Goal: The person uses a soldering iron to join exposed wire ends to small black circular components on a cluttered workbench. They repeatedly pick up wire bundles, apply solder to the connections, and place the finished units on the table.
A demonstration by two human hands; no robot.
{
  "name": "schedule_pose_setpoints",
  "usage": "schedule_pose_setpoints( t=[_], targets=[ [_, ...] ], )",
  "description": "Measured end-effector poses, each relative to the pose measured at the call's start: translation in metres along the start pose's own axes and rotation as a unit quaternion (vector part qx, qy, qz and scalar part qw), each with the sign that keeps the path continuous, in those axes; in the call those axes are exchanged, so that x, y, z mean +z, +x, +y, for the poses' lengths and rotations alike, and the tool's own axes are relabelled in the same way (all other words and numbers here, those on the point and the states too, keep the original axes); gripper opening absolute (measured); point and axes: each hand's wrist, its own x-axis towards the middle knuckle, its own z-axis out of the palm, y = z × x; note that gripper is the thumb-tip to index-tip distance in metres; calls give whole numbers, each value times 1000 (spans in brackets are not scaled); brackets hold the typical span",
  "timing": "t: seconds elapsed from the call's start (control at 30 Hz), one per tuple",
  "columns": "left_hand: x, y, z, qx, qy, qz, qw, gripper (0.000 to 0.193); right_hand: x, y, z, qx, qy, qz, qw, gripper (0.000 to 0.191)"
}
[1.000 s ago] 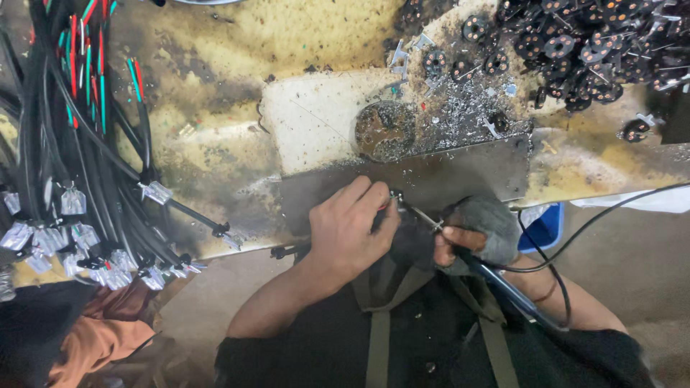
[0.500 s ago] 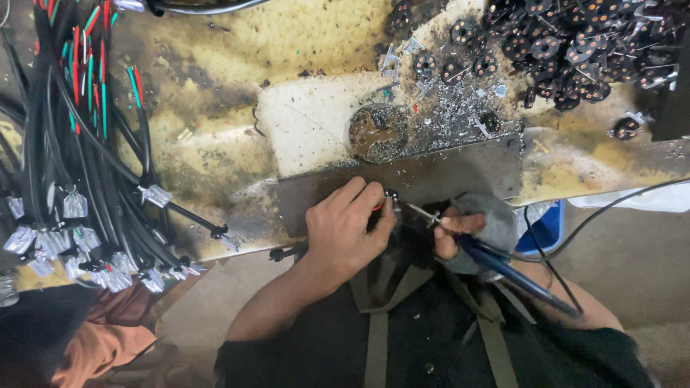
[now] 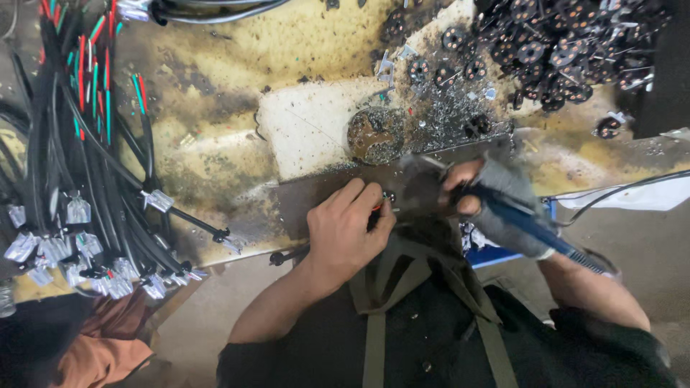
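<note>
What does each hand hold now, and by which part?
The gloved right hand grips a blue-handled soldering iron by its handle. The bare left hand pinches a small black part, mostly hidden.

a small electronics soldering workshop

a scorched, stained workbench [image 3: 215, 65] lies beyond the hands, bundled cables with white connectors [image 3: 72, 215] to their left, a heap of small black round parts [image 3: 568, 43] above the right hand, solder scraps [image 3: 445, 115] nearby.
</note>
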Motion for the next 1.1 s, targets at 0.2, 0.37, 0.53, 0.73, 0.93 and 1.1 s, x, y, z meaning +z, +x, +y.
schedule_pose_setpoints(
  t=[0.2, 0.37, 0.53, 0.73, 0.93, 1.1],
  targets=[
    [-2, -1, 2, 8, -6, 28, 1000, 16, -41, 54, -7, -100, -435, 172, 878, 37],
    [-2, 0, 2, 6, 2, 26, 1000, 17, -45, 86, -21, -126, -519, 119, 837, 29],
    [-1, 1, 0, 8, -11, 28, 1000, 16, -12, 43, -27, -30, -159, 128, 979, 14],
    [-1, 0, 0, 0, -7, 27, 1000, 16, 23, 12, -9, -162, -351, 152, 910, 32],
    [-1, -2, 0, 22, -4, 30, 999, 16, 2, 24, -54, 381, -322, 78, 863, 27],
    [-1, -4, 3, 14, -1, 26, 1000, 17, 6, 19, -48, -81, -627, -71, 771, 44]
  ],
)
